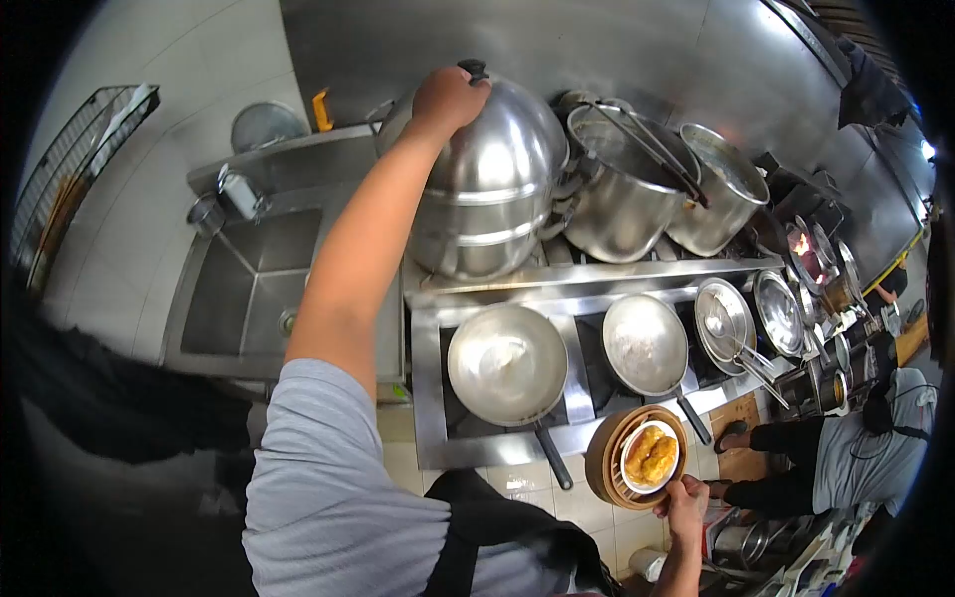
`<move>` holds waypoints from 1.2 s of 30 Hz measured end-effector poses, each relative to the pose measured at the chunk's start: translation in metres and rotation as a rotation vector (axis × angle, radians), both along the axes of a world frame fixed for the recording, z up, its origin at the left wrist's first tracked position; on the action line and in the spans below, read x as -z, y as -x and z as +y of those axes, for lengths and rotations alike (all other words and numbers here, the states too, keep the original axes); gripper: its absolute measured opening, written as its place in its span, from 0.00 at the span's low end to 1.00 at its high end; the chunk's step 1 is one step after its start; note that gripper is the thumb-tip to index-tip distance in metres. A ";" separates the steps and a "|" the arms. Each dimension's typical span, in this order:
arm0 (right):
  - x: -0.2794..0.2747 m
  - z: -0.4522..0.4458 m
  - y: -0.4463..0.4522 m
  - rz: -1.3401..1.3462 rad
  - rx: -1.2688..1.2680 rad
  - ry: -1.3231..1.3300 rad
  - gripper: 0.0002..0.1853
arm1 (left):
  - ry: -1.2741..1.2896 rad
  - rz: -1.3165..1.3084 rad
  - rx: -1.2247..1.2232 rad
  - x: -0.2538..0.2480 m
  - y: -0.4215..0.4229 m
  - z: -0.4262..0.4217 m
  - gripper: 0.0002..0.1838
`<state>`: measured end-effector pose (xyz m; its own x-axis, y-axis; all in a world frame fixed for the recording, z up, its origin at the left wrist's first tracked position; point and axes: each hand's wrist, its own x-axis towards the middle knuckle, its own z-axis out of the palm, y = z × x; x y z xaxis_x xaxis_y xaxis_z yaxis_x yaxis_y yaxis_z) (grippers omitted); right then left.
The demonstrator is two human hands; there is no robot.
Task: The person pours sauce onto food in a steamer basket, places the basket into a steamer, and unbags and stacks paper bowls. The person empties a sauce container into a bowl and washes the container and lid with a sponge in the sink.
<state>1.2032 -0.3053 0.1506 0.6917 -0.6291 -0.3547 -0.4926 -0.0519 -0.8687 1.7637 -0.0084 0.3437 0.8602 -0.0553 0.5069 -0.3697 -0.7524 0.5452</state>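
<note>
My left hand [453, 98] is closed round the black knob [474, 70] on top of the large domed steel lid [502, 134], which sits on a tall steamer pot [473, 239]. Lower right, my right hand [684, 505] grips the edge of a round bamboo steamer basket [609, 460]. Inside the basket is a white dish [631, 482] with golden-yellow food [652, 456] on it. The basket is held in front of the stove's front edge, close to the handles of two pans.
A steel sink [239, 298] is at the left. Two pans [507, 365] [645, 343] rest on the stove with their handles towards me. Behind them stand big pots [622, 204]. Strainers and more pans lie further right. Another person [875, 448] stands at the right.
</note>
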 end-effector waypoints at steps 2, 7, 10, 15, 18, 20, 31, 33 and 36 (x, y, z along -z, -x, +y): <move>-0.018 0.009 -0.033 -0.024 -0.001 -0.003 0.13 | -0.112 0.028 -0.108 -0.017 -0.054 -0.008 0.27; -0.071 0.018 -0.115 -0.040 -0.024 0.085 0.12 | -0.276 0.111 -0.097 -0.024 -0.134 -0.025 0.27; -0.100 0.018 -0.167 -0.070 -0.101 0.138 0.11 | -0.386 0.092 -0.068 -0.026 -0.136 -0.016 0.29; -0.148 0.032 -0.257 -0.040 -0.089 0.220 0.12 | -0.344 0.054 -0.079 -0.052 -0.145 0.013 0.34; -0.162 0.025 -0.307 -0.082 -0.184 0.289 0.14 | -0.087 0.062 -0.067 -0.066 -0.157 0.059 0.31; -0.180 0.033 -0.342 -0.103 -0.235 0.344 0.15 | 0.130 0.100 -0.051 -0.078 -0.167 0.095 0.27; -0.169 0.081 -0.547 -0.074 -0.304 0.222 0.17 | 0.551 0.104 -0.081 -0.086 -0.185 0.175 0.22; -0.146 0.095 -0.582 -0.002 -0.237 0.216 0.16 | 0.546 0.106 -0.071 -0.086 -0.186 0.179 0.22; -0.109 0.110 -0.615 0.062 -0.196 0.142 0.14 | 0.555 0.083 -0.054 -0.084 -0.191 0.188 0.22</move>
